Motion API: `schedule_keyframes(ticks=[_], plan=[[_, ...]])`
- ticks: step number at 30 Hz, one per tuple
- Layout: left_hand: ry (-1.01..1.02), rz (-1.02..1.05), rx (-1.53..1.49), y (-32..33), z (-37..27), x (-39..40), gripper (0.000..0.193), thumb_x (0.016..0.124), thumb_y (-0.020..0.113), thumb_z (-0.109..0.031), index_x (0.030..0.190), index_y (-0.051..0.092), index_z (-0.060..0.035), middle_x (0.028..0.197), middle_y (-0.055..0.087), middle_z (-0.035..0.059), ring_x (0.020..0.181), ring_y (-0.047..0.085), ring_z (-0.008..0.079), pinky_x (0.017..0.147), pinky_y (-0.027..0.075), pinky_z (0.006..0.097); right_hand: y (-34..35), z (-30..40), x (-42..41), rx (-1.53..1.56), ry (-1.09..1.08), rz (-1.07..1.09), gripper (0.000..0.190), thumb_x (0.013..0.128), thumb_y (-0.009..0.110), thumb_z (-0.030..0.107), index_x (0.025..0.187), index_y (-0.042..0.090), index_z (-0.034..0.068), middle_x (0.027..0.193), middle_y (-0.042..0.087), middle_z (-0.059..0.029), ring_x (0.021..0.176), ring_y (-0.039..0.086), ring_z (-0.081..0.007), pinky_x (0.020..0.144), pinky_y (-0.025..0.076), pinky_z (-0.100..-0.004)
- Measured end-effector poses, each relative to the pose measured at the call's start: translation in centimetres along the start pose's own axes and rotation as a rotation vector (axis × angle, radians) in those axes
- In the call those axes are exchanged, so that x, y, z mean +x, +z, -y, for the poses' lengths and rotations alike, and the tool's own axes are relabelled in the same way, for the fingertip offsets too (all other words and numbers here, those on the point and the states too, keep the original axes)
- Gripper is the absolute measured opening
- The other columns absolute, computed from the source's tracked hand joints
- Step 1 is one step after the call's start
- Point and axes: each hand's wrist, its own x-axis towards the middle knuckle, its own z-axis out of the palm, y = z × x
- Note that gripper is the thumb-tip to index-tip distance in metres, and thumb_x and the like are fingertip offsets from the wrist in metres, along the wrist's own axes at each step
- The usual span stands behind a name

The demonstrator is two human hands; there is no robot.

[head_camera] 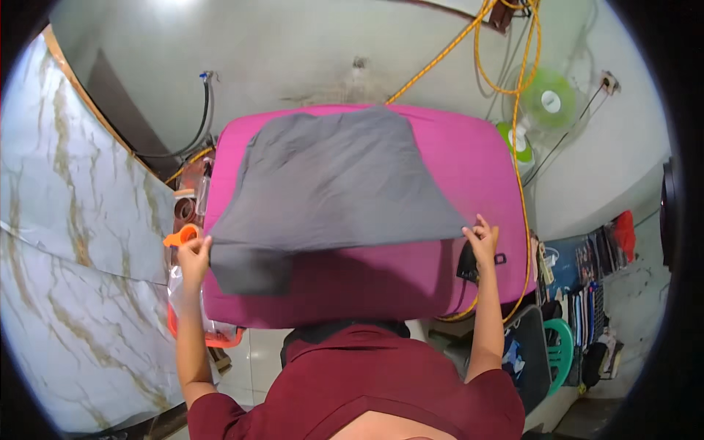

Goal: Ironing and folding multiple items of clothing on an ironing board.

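A grey cloth is stretched across a pink padded ironing surface. My left hand pinches its near left corner, and my right hand pinches the near right corner. Between my hands the near edge is pulled nearly straight and looks lifted off the pink cover, with a dark shadow below it. At the left, a flap of the same cloth hangs down towards me. Wrinkles run over its far part. Just below my right hand, partly hidden by it, sits a black clothes iron.
A yellow cord hangs down along the surface's right side. Left of the surface are an orange tape dispenser and an orange-red basket. A green fan is by the wall; a green plastic chair stands at right.
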Motion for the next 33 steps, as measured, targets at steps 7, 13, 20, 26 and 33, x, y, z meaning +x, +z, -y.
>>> schedule_keyframes(ticks=[7, 13, 20, 26, 33], plan=[[-0.139, 0.050, 0.361, 5.0, 9.8, -8.7, 0.028, 0.085, 0.071, -0.024, 0.079, 0.070, 0.0032, 0.066, 0.067, 0.0156, 0.059, 0.065, 0.0278, 0.061, 0.050, 0.0391, 0.9, -11.3, -7.4, -0.638, -0.188, -0.044, 0.028, 0.071, 0.081, 0.023, 0.070, 0.065, 0.001, 0.142, 0.048, -0.0205, 0.135, 0.033, -0.0438, 0.110, 0.030, -0.0498], [0.110, 0.069, 0.807, 12.9, 2.0, -12.2, 0.068, 0.088, 0.062, -0.046, 0.139, 0.045, -0.0048, 0.148, 0.040, 0.0175, 0.138, 0.035, 0.0368, 0.114, 0.012, 0.0615, 4.3, -12.3, -9.4, -0.807, -0.159, -0.132, 0.029, 0.079, 0.075, 0.027, 0.077, 0.066, 0.000, 0.141, 0.048, -0.0214, 0.134, 0.034, -0.0447, 0.111, 0.029, -0.0491], [0.548, 0.518, 0.705, 17.5, 4.4, -13.9, 0.074, 0.089, 0.060, -0.023, 0.154, 0.025, -0.0185, 0.162, 0.016, 0.0127, 0.146, 0.013, 0.0471, 0.112, 0.016, 0.0665, 4.3, -11.5, -9.4, -0.846, -0.261, -0.119, 0.026, 0.091, 0.063, 0.022, 0.083, 0.063, -0.002, 0.132, 0.054, -0.0208, 0.129, 0.041, -0.0432, 0.108, 0.033, -0.0488], [0.638, 0.574, 0.875, 16.6, 5.6, -15.6, 0.085, 0.085, 0.056, -0.003, 0.152, 0.024, -0.0445, 0.164, 0.005, 0.0047, 0.140, 0.009, 0.0599, 0.101, 0.020, 0.0785, 3.6, -13.0, -11.7, -0.909, -0.293, -0.068, 0.024, 0.090, 0.064, 0.019, 0.085, 0.063, -0.004, 0.132, 0.053, -0.0211, 0.129, 0.041, -0.0427, 0.108, 0.034, -0.0486], [0.441, 0.739, 0.978, 14.2, 3.7, -19.0, 0.089, 0.084, 0.058, -0.003, 0.151, 0.022, -0.0489, 0.165, -0.002, 0.0029, 0.141, 0.002, 0.0600, 0.093, 0.023, 0.0846, 2.7, -12.7, -14.9, -0.981, -0.278, -0.006, 0.021, 0.088, 0.065, 0.018, 0.086, 0.064, -0.003, 0.135, 0.051, -0.0209, 0.131, 0.040, -0.0408, 0.107, 0.034, -0.0495]])
